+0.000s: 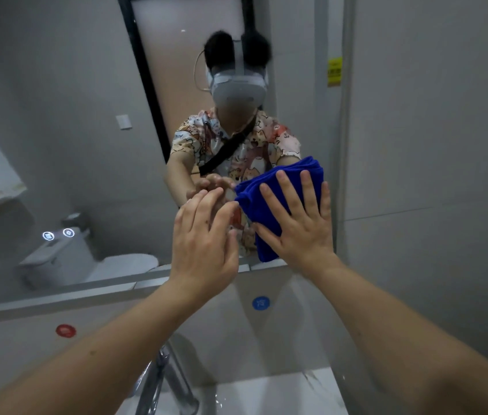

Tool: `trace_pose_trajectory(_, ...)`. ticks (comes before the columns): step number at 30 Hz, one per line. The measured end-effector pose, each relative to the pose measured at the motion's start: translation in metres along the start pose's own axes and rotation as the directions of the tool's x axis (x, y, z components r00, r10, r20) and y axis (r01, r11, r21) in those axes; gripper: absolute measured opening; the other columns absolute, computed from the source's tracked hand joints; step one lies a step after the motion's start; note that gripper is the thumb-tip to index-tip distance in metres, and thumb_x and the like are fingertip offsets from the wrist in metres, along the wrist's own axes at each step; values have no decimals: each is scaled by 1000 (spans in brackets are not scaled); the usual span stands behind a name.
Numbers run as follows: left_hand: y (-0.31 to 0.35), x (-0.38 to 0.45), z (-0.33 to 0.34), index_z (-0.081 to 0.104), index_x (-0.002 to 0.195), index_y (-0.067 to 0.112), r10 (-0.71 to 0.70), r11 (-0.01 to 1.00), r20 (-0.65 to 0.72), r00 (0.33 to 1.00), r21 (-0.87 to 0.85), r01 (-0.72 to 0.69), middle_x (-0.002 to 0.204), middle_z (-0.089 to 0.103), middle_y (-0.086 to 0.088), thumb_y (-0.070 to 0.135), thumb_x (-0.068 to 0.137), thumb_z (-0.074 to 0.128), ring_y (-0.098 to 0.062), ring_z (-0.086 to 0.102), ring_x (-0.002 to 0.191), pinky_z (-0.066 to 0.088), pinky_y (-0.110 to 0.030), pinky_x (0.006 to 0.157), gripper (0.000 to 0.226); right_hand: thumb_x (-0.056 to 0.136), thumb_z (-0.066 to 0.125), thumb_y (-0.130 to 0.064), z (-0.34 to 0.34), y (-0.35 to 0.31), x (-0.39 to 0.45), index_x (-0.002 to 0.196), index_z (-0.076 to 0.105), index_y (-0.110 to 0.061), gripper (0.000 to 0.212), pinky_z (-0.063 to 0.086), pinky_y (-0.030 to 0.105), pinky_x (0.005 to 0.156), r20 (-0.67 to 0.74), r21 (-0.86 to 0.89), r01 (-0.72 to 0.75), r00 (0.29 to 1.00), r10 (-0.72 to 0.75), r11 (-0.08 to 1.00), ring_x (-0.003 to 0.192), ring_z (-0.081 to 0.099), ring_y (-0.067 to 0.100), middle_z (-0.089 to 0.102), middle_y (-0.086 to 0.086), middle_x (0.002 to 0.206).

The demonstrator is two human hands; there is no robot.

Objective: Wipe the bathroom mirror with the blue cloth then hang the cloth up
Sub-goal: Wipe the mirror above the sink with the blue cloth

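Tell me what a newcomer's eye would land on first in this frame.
First, the blue cloth, bright against the grey room, pressed flat to the mirror near its lower right corner by the right hand with spread fingers. Next, the left hand, open, just left of the cloth with fingertips at the glass. Below them, a chrome tap stands over the white basin.

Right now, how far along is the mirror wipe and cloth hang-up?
Nothing looks finished. In hand: the right hand presses the folded blue cloth flat against the mirror near its lower right edge, and the left hand reaches toward the glass beside it, holding nothing. Whether any glass is already wiped cannot be told. Left: the rest of the wiping, then hanging the cloth.
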State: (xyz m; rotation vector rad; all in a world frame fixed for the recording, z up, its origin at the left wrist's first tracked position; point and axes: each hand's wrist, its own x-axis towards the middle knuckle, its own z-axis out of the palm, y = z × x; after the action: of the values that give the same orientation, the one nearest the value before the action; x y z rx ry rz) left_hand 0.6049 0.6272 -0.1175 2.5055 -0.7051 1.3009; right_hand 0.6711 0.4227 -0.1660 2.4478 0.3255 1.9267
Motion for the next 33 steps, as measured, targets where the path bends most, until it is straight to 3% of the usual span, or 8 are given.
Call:
trace_pose_trajectory(9,24,32,3,59,134,10,56,998,-35,998,-14,-56,150,45,-14,21,88,53,-33,38,142,31,-51,116,48,98,51,-64,-6,29,14,159,37,-25,73,6,62,125,-22,2,-64,998,64,998,153,17,41,28,10,166)
trace_pose_trajectory(16,29,46,0,59,133,11,70,998,-55,996,-2,-70,151,45,-13,23,87,54,-33,38,142,32,-51,116,48,97,54,-64,-11,50,48,157,41,-22,74,21,69,119,-98,39,-90,991,93,995,151,21,45,33,14,164)
trace_pose_trajectory(24,24,64,-16,58,135,12,93,996,-103,990,10,-93,151,45,-12,21,85,60,-31,37,143,29,-47,119,50,99,46,-65,-21,55,97,159,38,-21,75,16,69,121,-98,-12,-32,995,31,999,153,17,44,27,14,167)
trace_pose_trajectory(33,-4,70,-31,56,138,11,120,991,-106,987,64,-113,149,46,-12,20,83,66,-31,36,142,27,-49,119,57,100,44,-66,-19,23,109,161,34,-22,75,14,67,122,-99,-53,-113,989,107,992,154,16,43,25,14,168)
